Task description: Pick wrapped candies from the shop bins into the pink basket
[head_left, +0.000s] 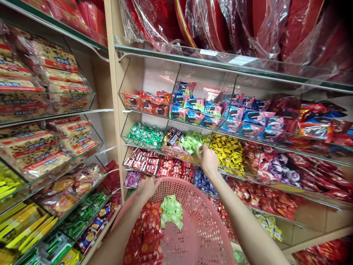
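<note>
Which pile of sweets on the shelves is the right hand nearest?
The pale green pile, between the dark-wrapped bars and the yellow pile: the right hand has fingertips at its front edge.

Basket (204, 217) at 6 o'clock; inside, packets (145, 235) at 8 o'clock from sweets (171, 211). Compartmented shelving (161, 75) behind basket, spanning 12 to 3 o'clock. Snack packs (40, 149) on side shelves (102, 110) at 9 o'clock.

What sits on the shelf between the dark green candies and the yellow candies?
In the head view, brown-wrapped bars and pale green candies lie between them; the right hand is at the pale ones.
</note>
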Available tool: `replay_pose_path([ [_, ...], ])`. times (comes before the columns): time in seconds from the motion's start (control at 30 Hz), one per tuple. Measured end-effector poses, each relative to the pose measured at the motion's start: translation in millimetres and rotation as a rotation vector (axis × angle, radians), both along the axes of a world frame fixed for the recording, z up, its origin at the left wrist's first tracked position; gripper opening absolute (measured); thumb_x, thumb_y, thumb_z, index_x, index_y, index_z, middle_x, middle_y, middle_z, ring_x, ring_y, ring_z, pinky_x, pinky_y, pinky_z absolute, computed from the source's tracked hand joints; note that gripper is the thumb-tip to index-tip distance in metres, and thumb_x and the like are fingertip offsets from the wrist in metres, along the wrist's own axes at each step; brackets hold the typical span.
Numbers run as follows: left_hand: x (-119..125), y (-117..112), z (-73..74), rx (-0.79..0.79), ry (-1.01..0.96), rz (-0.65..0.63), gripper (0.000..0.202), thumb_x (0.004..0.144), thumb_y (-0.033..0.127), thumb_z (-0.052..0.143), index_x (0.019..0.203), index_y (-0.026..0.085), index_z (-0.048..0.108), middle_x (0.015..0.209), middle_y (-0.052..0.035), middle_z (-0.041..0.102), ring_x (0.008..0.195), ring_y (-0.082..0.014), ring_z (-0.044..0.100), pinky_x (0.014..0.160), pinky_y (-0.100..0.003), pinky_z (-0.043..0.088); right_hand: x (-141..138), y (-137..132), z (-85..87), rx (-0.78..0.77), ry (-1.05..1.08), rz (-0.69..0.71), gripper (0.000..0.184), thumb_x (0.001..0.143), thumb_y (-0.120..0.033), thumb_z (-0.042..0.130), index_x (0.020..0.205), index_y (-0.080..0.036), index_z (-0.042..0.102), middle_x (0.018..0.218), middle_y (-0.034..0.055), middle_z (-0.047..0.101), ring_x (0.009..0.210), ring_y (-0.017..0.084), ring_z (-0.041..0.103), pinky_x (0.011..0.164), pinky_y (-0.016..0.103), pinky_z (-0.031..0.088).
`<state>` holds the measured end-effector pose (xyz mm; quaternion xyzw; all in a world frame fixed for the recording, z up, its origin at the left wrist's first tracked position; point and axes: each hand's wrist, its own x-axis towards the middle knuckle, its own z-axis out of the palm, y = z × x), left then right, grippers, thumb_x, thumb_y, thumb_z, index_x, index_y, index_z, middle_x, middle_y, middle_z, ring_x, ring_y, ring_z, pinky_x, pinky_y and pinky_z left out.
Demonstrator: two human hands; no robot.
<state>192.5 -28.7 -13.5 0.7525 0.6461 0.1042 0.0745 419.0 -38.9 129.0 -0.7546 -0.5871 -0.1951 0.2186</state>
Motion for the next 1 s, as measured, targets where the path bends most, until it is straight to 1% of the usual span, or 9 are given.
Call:
replay_pose_path([
  [0.17, 4, 0, 1.7, 0.001, -0.002, -0.02, 0.065, 0.083, 0.061, 0.016, 0.097, 0.016, 0.062, 0.09, -0.0147, 0.067, 0.085, -0.029, 0.062, 0.072, -0.037, 0.043, 3, -22, -11.9, 0.258, 0.197, 0.162, 0.031, 0.085, -0.045, 0.041, 0.085, -0.018, 0.056, 0.055, -0.0011, 0.054, 0.05, 0.012, 0.049, 0.051, 0.022, 0.028],
  [0.23, 6, 0, 1.5, 0.01, -0.002, -0.026, 0.065, 0.084, 0.06, 0.015, 0.097, 0.017, 0.061, 0.089, -0.0139, 0.067, 0.084, -0.0296, 0.062, 0.07, -0.038, 0.043, 1, -32, -17.9, 0.311, 0.295, 0.265, 0.031, 0.084, -0.045, 0.042, 0.082, -0.017, 0.056, 0.051, -0.004, 0.048, 0.046, 0.01, 0.044, 0.051, 0.021, 0.029],
  [0.3, 7, 0, 1.3, 0.011, 0.0, -0.029, 0.065, 0.083, 0.06, 0.015, 0.097, 0.016, 0.061, 0.088, -0.014, 0.067, 0.083, -0.03, 0.062, 0.069, -0.037, 0.044, -4, -43, -29.1, 0.3, 0.405, 0.396, 0.03, 0.083, -0.045, 0.043, 0.081, -0.017, 0.055, 0.049, -0.0061, 0.044, 0.043, 0.008, 0.039, 0.049, 0.019, 0.029],
  [0.37, 8, 1, 1.5, 0.006, 0.001, -0.031, 0.066, 0.084, 0.06, 0.015, 0.096, 0.015, 0.062, 0.087, -0.0145, 0.067, 0.083, -0.0296, 0.062, 0.069, -0.037, 0.044, -10, -53, -50.1, 0.21, 0.51, 0.518, 0.03, 0.083, -0.045, 0.044, 0.081, -0.017, 0.054, 0.049, -0.0072, 0.041, 0.042, 0.007, 0.035, 0.047, 0.019, 0.028],
  [0.47, 7, 1, 2.8, 0.006, -0.002, -0.031, 0.066, 0.083, 0.06, 0.016, 0.096, 0.015, 0.062, 0.089, -0.015, 0.067, 0.084, -0.029, 0.062, 0.07, -0.037, 0.043, -19, -60, -103.5, -0.021, 0.629, 0.61, 0.031, 0.082, -0.047, 0.045, 0.073, -0.018, 0.052, 0.048, -0.0068, 0.041, 0.043, 0.008, 0.035, 0.046, 0.019, 0.028],
  [0.6, 7, -1, 4.1, 0.001, 0.008, -0.032, 0.064, 0.084, 0.059, 0.017, 0.097, 0.015, 0.062, 0.089, -0.0146, 0.067, 0.084, -0.0291, 0.062, 0.07, -0.037, 0.043, -20, -57, -189.8, -0.221, 0.83, 0.498, 0.032, 0.075, -0.047, 0.05, 0.061, -0.018, 0.046, 0.048, -0.0032, 0.047, 0.045, 0.01, 0.041, 0.045, 0.02, 0.029],
  [0.7, 7, -1, 2.0, 0.003, 0.02, -0.043, 0.063, 0.084, 0.058, 0.017, 0.095, 0.015, 0.062, 0.088, -0.0143, 0.067, 0.084, -0.0292, 0.062, 0.069, -0.037, 0.043, -14, -56, -231.7, -0.319, 0.953, 0.411, 0.031, 0.071, -0.047, 0.049, 0.056, -0.02, 0.042, 0.043, -0.003, 0.045, 0.041, 0.01, 0.041, 0.043, 0.021, 0.03],
  [0.77, 8, 0, -0.7, 0.004, 0.02, -0.054, 0.063, 0.084, 0.059, 0.017, 0.094, 0.015, 0.062, 0.088, -0.0144, 0.067, 0.083, -0.0289, 0.062, 0.069, -0.036, 0.043, -10, -58, -244.0, -0.34, 0.98, 0.39, 0.031, 0.07, -0.046, 0.045, 0.054, -0.021, 0.039, 0.041, -0.0026, 0.044, 0.04, 0.01, 0.04, 0.043, 0.022, 0.031],
  [1.0, 11, 4, -3.8, -0.011, 0.018, -0.075, 0.063, 0.084, 0.059, 0.018, 0.095, 0.015, 0.062, 0.088, -0.0152, 0.067, 0.083, -0.0289, 0.062, 0.069, -0.036, 0.043, -5, -64, -259.4, -0.389, 1.01, 0.351, 0.027, 0.071, -0.04, 0.04, 0.053, -0.02, 0.041, 0.043, -0.0001, 0.051, 0.043, 0.011, 0.046, 0.044, 0.021, 0.034],
])
